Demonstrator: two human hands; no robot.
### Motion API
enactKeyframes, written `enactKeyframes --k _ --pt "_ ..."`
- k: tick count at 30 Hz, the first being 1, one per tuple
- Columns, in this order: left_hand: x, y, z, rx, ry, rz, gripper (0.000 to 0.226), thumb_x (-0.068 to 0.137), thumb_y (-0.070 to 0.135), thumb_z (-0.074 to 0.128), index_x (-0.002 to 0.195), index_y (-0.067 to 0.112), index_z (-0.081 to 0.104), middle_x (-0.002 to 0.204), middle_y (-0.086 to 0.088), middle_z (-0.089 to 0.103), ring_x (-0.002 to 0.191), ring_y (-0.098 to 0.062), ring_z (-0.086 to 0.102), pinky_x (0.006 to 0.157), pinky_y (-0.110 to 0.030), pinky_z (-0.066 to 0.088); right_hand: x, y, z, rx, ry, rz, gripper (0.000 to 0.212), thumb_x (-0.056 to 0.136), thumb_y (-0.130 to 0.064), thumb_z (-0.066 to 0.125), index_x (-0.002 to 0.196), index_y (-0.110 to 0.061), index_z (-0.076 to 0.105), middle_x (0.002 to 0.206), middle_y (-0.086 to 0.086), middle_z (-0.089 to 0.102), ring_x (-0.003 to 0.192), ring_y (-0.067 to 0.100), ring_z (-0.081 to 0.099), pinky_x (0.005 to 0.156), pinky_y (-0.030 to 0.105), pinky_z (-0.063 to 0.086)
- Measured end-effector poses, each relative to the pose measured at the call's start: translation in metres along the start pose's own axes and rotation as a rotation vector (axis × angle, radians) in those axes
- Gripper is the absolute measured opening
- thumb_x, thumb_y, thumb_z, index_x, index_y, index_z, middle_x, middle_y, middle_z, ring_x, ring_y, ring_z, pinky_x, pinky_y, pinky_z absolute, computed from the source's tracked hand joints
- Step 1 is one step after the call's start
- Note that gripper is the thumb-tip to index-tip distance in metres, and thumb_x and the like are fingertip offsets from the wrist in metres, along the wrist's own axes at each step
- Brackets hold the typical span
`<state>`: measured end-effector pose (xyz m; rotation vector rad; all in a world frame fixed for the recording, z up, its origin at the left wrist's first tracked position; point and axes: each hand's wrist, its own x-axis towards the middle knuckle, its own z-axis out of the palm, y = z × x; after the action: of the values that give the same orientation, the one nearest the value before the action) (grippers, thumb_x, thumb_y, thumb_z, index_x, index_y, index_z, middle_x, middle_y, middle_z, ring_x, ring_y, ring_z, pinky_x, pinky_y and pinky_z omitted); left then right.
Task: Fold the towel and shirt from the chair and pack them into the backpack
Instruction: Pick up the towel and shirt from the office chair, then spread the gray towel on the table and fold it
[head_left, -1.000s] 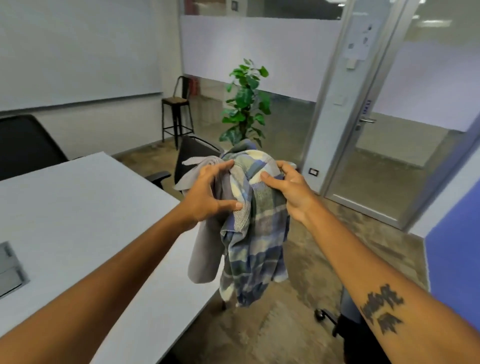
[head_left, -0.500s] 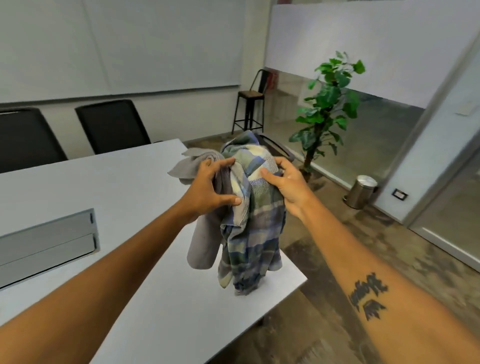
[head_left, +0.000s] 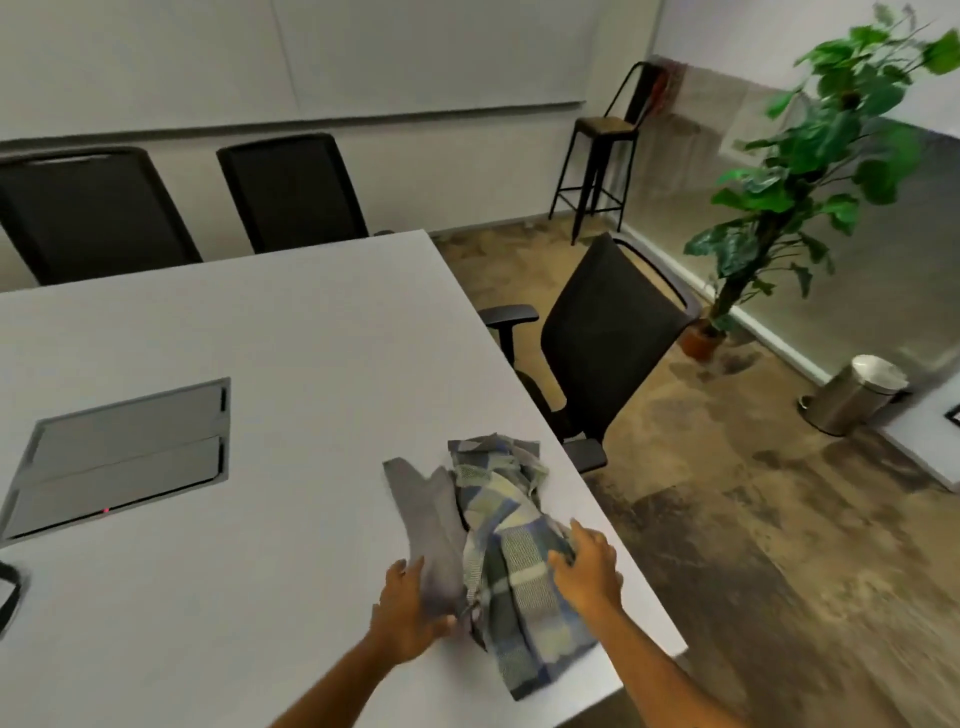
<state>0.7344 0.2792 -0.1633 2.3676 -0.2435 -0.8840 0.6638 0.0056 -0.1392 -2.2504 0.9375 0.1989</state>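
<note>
A crumpled grey cloth (head_left: 428, 506) and a blue-and-yellow plaid cloth (head_left: 511, 545) lie together on the white table (head_left: 260, 338), near its right front corner. My left hand (head_left: 408, 610) grips the near end of the grey cloth, thumb underneath. My right hand (head_left: 587, 571) holds the plaid cloth from the right, fingers curled into its folds. The plaid cloth's near end hangs towards the table edge. The black mesh chair (head_left: 608, 343) beside the table has nothing on it. No backpack is in view.
A grey cable hatch (head_left: 119, 452) is set into the table at left. A dark object (head_left: 8, 595) shows at the left edge. Two black chairs (head_left: 291, 192) stand behind the table. A stool (head_left: 602, 156), a plant (head_left: 810, 156) and a metal bin (head_left: 852, 392) stand on the floor at right.
Both hands have lowered the bundle of cloths from the air onto the table's right front corner. The view has turned left and down towards the table.
</note>
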Motion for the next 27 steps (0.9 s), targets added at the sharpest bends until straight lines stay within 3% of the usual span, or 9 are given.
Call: enactKeyframes --k 4,9,13,18,21,24,27 --pt "0.023 -0.003 -0.005 -0.237 0.116 -0.076 0.096 0.084 0.043 0.083 0.159 0.010 0.031 0.160 -0.015 0.036 0.143 -0.036 0.046 0.114 -0.043 0.046 0.024 -0.025 0.010 0.004 0.061 -0.115 0.050 0.097 -0.036 0.067 0.145 -0.026 0.055 0.150 0.001 0.048 0.139 0.027 0.039 0.111 0.052 0.037" --pt "0.048 -0.004 -0.013 -0.384 0.137 -0.160 0.087 0.091 0.040 0.077 0.159 0.009 0.032 0.160 -0.015 0.043 0.140 -0.035 0.051 0.114 -0.044 0.047 0.033 -0.072 0.050 -0.002 0.040 -0.361 0.041 0.091 -0.028 0.074 0.130 -0.020 0.064 0.135 0.002 0.056 0.129 0.026 0.048 0.101 0.043 0.047" --pt "0.068 -0.010 -0.019 -0.454 0.162 -0.169 0.077 0.095 0.033 0.073 0.157 0.007 0.035 0.157 -0.015 0.047 0.139 -0.034 0.052 0.115 -0.042 0.045 0.037 -0.111 0.092 0.073 -0.114 -0.367 0.052 0.094 -0.020 0.072 0.143 -0.012 0.054 0.139 0.005 0.051 0.134 0.024 0.047 0.110 0.032 0.043" --pt "0.100 -0.029 -0.025 -0.541 0.180 -0.160 0.089 0.088 0.058 0.067 0.157 0.016 0.032 0.151 -0.015 0.054 0.131 -0.031 0.060 0.109 -0.044 0.051 0.055 -0.139 0.137 -0.035 -0.106 -0.300 0.079 0.092 -0.019 0.074 0.158 -0.017 0.032 0.155 0.007 0.037 0.146 0.027 0.036 0.118 0.037 0.037" --pt "0.125 -0.032 -0.029 -0.551 0.183 -0.188 0.082 0.096 0.043 0.070 0.160 0.016 0.028 0.153 -0.010 0.051 0.132 -0.031 0.059 0.110 -0.045 0.051 0.063 -0.148 0.152 -0.160 -0.107 -0.277 0.093 0.086 -0.016 0.079 0.160 -0.021 0.024 0.149 0.007 0.038 0.138 0.028 0.042 0.112 0.037 0.045" --pt "0.147 -0.027 -0.033 -0.642 0.183 -0.222 0.082 0.097 0.031 0.071 0.161 0.012 0.024 0.122 0.002 0.062 0.112 -0.021 0.063 0.105 -0.040 0.054 0.072 -0.151 0.166 -0.302 -0.095 -0.229 0.092 0.079 -0.016 0.084 0.154 -0.017 0.031 0.145 0.008 0.041 0.132 0.027 0.047 0.106 0.036 0.050" --pt "0.161 -0.024 -0.032 -0.715 0.210 -0.268 0.084 0.097 0.021 0.072 0.162 0.011 0.020 0.100 0.006 0.064 0.092 -0.010 0.064 0.092 -0.028 0.053 0.077 -0.151 0.173 -0.320 -0.055 -0.185 0.067 0.083 -0.015 0.080 0.143 -0.013 0.050 0.137 0.009 0.051 0.125 0.029 0.055 0.100 0.036 0.054"
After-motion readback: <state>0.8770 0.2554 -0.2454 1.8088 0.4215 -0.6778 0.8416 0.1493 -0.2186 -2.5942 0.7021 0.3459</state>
